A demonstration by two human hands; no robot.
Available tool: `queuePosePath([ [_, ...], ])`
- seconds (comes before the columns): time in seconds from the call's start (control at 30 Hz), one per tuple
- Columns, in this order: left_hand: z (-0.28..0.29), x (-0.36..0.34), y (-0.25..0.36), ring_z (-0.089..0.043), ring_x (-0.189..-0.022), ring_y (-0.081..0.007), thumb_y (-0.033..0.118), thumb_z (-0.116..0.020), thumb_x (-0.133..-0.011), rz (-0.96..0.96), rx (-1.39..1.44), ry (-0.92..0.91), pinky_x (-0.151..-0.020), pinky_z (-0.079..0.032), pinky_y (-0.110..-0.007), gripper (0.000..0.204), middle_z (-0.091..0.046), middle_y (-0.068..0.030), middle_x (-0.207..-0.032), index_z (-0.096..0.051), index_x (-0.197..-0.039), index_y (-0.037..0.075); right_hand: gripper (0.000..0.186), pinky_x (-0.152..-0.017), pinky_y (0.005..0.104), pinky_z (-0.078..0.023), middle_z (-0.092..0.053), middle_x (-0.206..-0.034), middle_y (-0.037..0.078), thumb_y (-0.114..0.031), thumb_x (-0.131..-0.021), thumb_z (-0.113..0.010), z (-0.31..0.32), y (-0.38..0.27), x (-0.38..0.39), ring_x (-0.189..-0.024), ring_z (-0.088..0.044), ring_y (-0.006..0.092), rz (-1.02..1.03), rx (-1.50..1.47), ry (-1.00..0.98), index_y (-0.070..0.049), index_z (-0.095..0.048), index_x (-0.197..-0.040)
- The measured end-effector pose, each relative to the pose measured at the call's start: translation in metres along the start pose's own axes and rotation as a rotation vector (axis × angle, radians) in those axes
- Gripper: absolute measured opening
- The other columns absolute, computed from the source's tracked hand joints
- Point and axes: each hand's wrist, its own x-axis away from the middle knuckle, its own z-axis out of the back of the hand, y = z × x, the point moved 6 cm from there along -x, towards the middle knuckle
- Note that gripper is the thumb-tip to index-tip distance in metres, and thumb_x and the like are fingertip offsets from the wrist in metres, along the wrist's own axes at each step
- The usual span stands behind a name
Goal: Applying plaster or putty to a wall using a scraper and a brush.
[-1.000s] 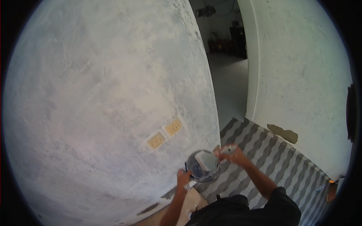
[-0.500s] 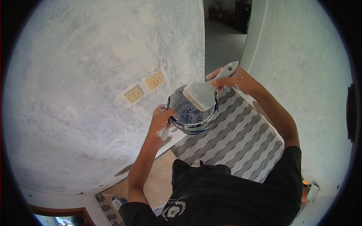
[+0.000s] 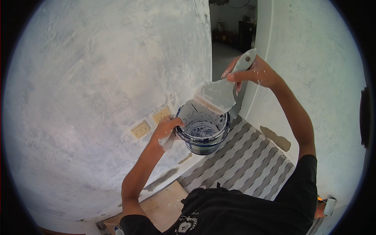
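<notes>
A round bucket (image 3: 205, 148) with a dark blue rim is held up in front of my body, tilted so its inside shows. White and dark blue paint streaks its inner wall and bottom. My left hand (image 3: 169, 129) grips the bucket's left rim, thumb over the edge; a pale, paint-smeared patch or piece shows below its wrist side, and I cannot make out which. Closed round the handle of a wide flat paintbrush (image 3: 215, 94), my right hand (image 3: 244, 74) has white spots on it. The brush's bristle edge hangs over the bucket's far rim.
Left of the bucket, a white-smeared wall (image 3: 98, 78) carries two yellowish outlet plates (image 3: 140, 129). A doorway (image 3: 227, 51) opens ahead, with another wall (image 3: 297, 58) on the right. Patterned grey tiles (image 3: 235, 156) and a tan board (image 3: 164, 203) lie below.
My right hand has raised the brush up and away, from inside the bucket to above its far rim. The bucket, still in my left hand, sits slightly lower in view.
</notes>
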Motion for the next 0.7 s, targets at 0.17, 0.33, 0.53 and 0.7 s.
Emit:
queuePosePath([
  [0.17,-0.021,-0.007,0.05,-0.063,-0.059,-0.019,0.008,-0.06,-0.077,-0.043,0.016,-0.065,-0.055,-0.057,-0.036,0.011,-0.061,-0.009,-0.075,-0.057,-0.083,-0.001,0.022,-0.053,0.0322,-0.056,-0.069,-0.085,0.011,-0.019,-0.076,-0.076,0.029,-0.016,-0.023,-0.067,-0.067,0.0214,0.041,0.068,0.008,-0.002,-0.07,-0.088],
  [0.33,-0.038,0.012,0.09,-0.064,-0.064,-0.0213,0.01,-0.061,-0.078,-0.148,0.002,-0.098,-0.059,-0.058,-0.038,0.013,-0.062,-0.0099,-0.077,-0.058,-0.083,-0.002,0.025,-0.056,0.0294,-0.056,-0.068,-0.085,0.012,-0.02,-0.079,-0.073,0.044,-0.052,-0.03,-0.062,-0.066,0.0185,0.238,0.049,0.043,0.0,-0.066,-0.094],
  [0.53,-0.03,0.023,0.087,-0.062,-0.067,-0.0193,0.016,-0.061,-0.079,-0.28,-0.079,-0.068,-0.06,-0.053,-0.035,0.01,-0.06,-0.0066,-0.078,-0.06,-0.08,0.006,0.032,-0.06,0.0305,-0.057,-0.066,-0.095,0.012,-0.024,-0.083,-0.068,0.05,-0.064,-0.037,-0.075,-0.067,0.021,0.397,0.099,0.028,-0.001,-0.063,-0.104],
  [0.7,-0.029,0.026,0.079,-0.06,-0.066,-0.0177,0.015,-0.061,-0.078,-0.339,-0.069,0.015,-0.059,-0.052,-0.033,0.009,-0.058,-0.0049,-0.076,-0.06,-0.079,0.006,0.024,-0.068,0.0318,-0.057,-0.068,-0.082,0.012,-0.018,-0.086,-0.067,0.059,-0.079,-0.083,-0.074,-0.068,0.022,0.3,-0.037,-0.029,0.002,-0.066,-0.099],
])
